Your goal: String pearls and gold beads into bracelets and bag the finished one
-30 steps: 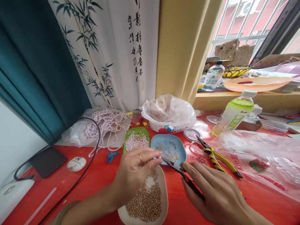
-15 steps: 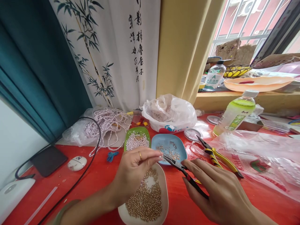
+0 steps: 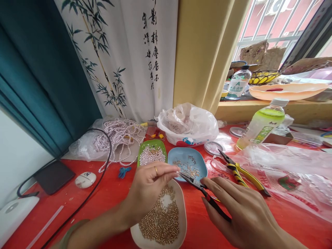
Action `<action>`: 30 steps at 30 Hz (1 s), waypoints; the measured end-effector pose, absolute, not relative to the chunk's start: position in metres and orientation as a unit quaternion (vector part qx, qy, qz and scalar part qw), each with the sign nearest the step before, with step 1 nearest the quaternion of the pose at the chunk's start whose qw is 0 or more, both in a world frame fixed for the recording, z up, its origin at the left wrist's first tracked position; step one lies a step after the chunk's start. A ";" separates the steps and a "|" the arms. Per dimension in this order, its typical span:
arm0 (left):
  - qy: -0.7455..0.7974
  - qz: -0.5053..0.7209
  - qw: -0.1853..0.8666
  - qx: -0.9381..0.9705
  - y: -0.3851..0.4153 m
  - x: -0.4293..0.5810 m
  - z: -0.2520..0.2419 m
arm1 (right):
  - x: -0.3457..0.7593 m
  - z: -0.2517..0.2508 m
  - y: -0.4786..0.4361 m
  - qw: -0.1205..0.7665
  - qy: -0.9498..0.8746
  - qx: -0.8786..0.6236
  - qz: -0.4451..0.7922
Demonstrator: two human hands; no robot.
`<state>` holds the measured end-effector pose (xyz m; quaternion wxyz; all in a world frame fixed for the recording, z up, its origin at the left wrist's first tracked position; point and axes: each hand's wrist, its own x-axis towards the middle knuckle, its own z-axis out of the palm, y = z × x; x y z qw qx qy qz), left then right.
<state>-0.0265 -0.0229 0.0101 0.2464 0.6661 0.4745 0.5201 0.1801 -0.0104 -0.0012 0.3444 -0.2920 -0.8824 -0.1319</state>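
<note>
My left hand [image 3: 149,192], with a ring on one finger, is closed in a pinch. Whatever lies between thumb and forefinger is too small to name. Held in my right hand [image 3: 241,209] are black-and-red needle-nose pliers [image 3: 195,182], their tips touching or almost touching the left fingertips. Below the hands is a white tray [image 3: 183,221] with many gold beads [image 3: 163,221]. Just beyond, a blue dish [image 3: 180,154] contains thin metal pins [image 3: 190,169]. Beside it a green dish [image 3: 141,148] holds pale pearl beads [image 3: 151,155].
Yellow-and-black pliers [image 3: 240,173] lie to the right by a pink plastic bag [image 3: 290,173] and a drink bottle [image 3: 261,124]. Strung pearls [image 3: 116,136] and a white plastic bag [image 3: 188,124] sit at the back. Leftward are a black cable [image 3: 110,148] and a mouse [image 3: 85,180].
Both hands and the pliers keep nearly the same pose at the fingertips. The view has shifted very slightly.
</note>
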 end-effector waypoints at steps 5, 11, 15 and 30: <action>0.454 0.522 0.207 0.691 -0.023 -0.027 0.010 | 0.180 -0.001 -0.012 0.346 -0.883 -0.288 -0.134; 0.440 0.510 0.178 0.718 -0.023 -0.028 0.009 | 0.179 0.000 -0.012 0.342 -0.886 -0.287 -0.125; 0.435 0.507 0.170 0.724 -0.023 -0.028 0.009 | 0.180 -0.001 -0.011 0.340 -0.888 -0.288 -0.116; 0.474 0.473 0.213 0.711 -0.022 -0.028 0.011 | 0.180 0.000 -0.011 0.328 -0.891 -0.282 -0.137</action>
